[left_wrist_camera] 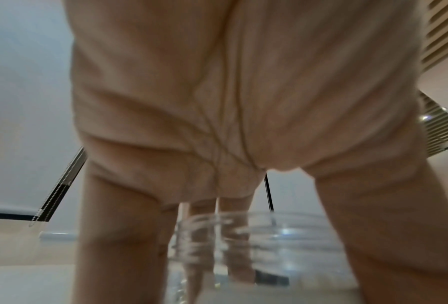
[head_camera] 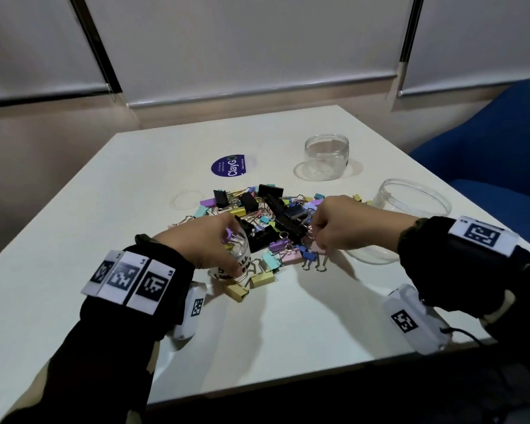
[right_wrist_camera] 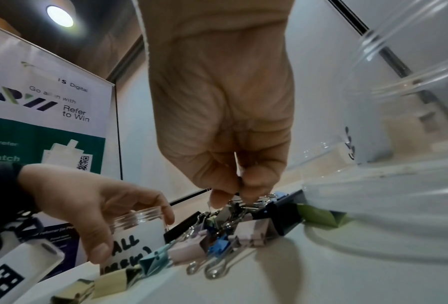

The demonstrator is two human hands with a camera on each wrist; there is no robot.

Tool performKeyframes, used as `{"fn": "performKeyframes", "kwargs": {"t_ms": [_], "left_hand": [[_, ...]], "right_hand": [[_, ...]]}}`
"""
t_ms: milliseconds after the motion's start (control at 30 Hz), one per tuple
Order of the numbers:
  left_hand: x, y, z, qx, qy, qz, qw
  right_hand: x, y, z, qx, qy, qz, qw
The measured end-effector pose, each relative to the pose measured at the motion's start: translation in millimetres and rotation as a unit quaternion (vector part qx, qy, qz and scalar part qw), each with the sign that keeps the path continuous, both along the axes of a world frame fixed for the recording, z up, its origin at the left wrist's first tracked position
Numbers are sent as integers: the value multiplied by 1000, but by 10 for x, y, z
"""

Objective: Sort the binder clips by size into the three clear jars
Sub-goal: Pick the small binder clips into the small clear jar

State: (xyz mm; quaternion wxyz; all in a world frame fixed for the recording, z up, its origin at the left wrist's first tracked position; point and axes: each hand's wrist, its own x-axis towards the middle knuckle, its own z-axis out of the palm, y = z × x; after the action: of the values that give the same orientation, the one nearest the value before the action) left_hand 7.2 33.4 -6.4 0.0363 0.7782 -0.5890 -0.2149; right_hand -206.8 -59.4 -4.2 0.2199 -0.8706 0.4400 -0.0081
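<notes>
On the white table point(head_camera: 288, 316) lies a heap of black, yellow, lilac, teal and blue clips point(head_camera: 266, 215) with wire handles, where the left hand point(head_camera: 202, 243) grips a small labelled jar point(head_camera: 237, 255) and the right hand point(head_camera: 340, 224) pinches clip wires.
</notes>
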Motion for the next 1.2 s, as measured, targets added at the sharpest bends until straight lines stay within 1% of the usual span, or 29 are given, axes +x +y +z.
{"fn": "performKeyframes", "kwargs": {"t_ms": [67,133,233,333,400,467,567,733,967,1133,1200], "left_hand": [[6,-1,-7,4,-1,1,1000],[10,-3,-7,7,-5,2,1000],[2,-2,-2,9,-13,3,1000],[-14,-2,-1,8,-17,3,1000],[-17,-1,-2,10,-16,3,1000],[-14,-1,-3,10,-15,4,1000],[-8,-3,-6,11,-16,5,1000],[-5,-2,-15,11,-14,6,1000],[-11,7,-16,4,-11,8,1000],[-17,20,-17,-1,-18,6,1000],[-18,23,-15,1,-13,7,1000]], "right_hand": [[-1,1,-4,35,-13,-2,999],[12,5,-10,45,-17,1,999],[36,18,10,39,-38,5,999],[45,30,35,27,-23,27,999],[43,36,25,19,-23,22,999],[54,14,-9,-27,3,46,999],[93,22,-30,-112,83,92,986],[186,45,-68,-142,129,106,976],[246,19,-164,-130,140,125,974],[209,-4,-135,-107,131,125,978],[192,5,-104,-109,107,132,979]]}}
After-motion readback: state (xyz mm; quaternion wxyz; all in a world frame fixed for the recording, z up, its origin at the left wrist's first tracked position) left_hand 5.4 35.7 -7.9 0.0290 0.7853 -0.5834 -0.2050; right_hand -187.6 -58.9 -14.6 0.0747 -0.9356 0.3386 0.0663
